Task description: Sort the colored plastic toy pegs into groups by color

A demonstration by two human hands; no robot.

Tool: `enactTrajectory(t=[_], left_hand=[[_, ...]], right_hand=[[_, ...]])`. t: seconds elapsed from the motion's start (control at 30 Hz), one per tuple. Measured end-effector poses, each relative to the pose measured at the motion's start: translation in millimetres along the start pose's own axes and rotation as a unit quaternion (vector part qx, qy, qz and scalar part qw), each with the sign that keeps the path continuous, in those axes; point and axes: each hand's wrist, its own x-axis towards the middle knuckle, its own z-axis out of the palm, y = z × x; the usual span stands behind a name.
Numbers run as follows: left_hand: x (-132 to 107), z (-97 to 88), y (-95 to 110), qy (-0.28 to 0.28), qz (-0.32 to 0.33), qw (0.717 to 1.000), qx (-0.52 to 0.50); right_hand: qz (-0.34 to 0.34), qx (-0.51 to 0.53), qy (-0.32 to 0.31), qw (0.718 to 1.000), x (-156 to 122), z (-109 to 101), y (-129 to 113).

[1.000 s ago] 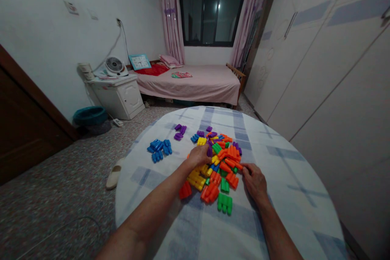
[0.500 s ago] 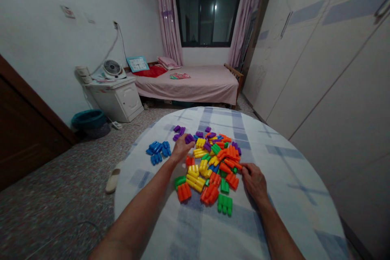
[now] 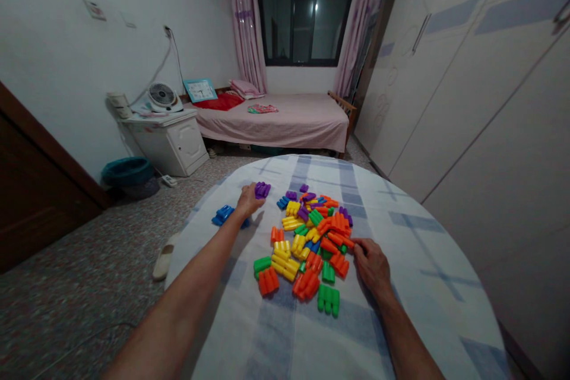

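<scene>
A heap of plastic blocks (image 3: 312, 237) in orange, yellow, green, purple and blue lies in the middle of a round table under a checked cloth (image 3: 401, 309). My left hand (image 3: 249, 200) reaches to the far left of the heap, fingers closed at a small group of purple blocks (image 3: 262, 190). A group of blue blocks (image 3: 222, 214) lies just left of that hand, partly hidden by it. My right hand (image 3: 371, 261) rests at the heap's right edge, fingers curled against orange blocks (image 3: 345, 242).
Beyond the table stand a pink bed (image 3: 289, 119), a white cabinet (image 3: 167, 142) with a fan (image 3: 162, 97), and a teal basin (image 3: 126, 169) on the floor. A slipper (image 3: 162, 261) lies by the table's left edge. White wardrobes (image 3: 467, 101) line the right wall.
My left hand has moved from the middle of the heap out to the far left, carrying a purple block to the purple group. The right hand has stayed still.
</scene>
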Motion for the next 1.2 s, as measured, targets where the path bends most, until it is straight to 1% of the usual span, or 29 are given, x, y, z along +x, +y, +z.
enactTrajectory(t=[0.1,0.2,0.27,0.37,0.43,0.53,0.63,0.67,0.73,0.8,0.87,1.03,1.1,1.2], left_hand=[[-12,-5.4,1,-0.007,-0.003,0.995,0.104],[-19,-7.9,4,-0.033,-0.015,0.974,0.224],[-19,-5.7,6,-0.057,-0.026,0.967,0.247],[-13,1.8,8,-0.077,-0.039,0.967,0.242],[-8,6.7,8,-0.075,-0.03,0.97,0.229],[-2,10.9,11,-0.059,-0.005,0.976,0.209],[-3,13.2,19,-0.025,0.011,0.98,0.199],[-5,14.6,23,-0.014,0.023,0.981,0.194],[-9,19.5,33,-0.01,0.074,0.982,0.171],[-11,28.0,42,-0.034,0.133,0.98,0.142],[-10,39.7,50,-0.07,0.167,0.976,0.125],[1,69.2,60,-0.132,0.161,0.97,0.124],[6,75.6,62,-0.152,0.153,0.969,0.122],[12,78.0,64,-0.187,0.151,0.964,0.114]], right_hand=[[0.002,0.001,-0.003,1.0,0,0,-1],[0.008,0.0,-0.001,1.0,0,0,-2],[0.009,0.0,-0.001,1.0,-1,0,-2],[0.004,0.001,-0.003,1.0,-1,0,-2],[-0.001,0.001,-0.002,1.0,0,0,-2],[-0.003,0.001,-0.001,1.0,0,0,-1],[0.0,0.002,-0.003,1.0,0,0,0],[0.001,0.003,-0.003,1.0,0,0,0],[0.001,0.005,-0.004,1.0,0,0,0],[0.0,0.008,-0.006,1.0,0,-1,-1],[-0.002,0.014,-0.006,1.0,0,-1,-2],[0.004,0.019,-0.005,1.0,2,-1,-1],[0.006,0.016,-0.01,1.0,3,0,1],[0.01,0.014,-0.021,1.0,5,1,5]])
